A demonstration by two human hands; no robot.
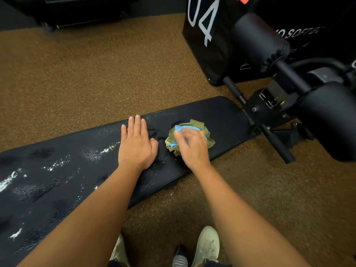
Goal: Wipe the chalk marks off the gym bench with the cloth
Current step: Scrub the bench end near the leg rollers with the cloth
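Note:
A long black padded gym bench [221,116] runs from lower left to the middle right. White chalk marks [107,150] streak its left half, with heavier smears [7,182] near the left edge. A crumpled green and blue cloth [192,125] lies on the bench's right part. My right hand [192,146] grips the cloth from above with curled fingers. My left hand [137,143] rests flat on the bench just left of the cloth, fingers straight and together.
The bench frame with black foam roller pads [260,39] and a metal bar [277,141] stands at the right. A black soft box marked 04 [204,35] sits behind it. Brown speckled carpet [96,74] surrounds the bench. My shoes [208,245] are at the bottom.

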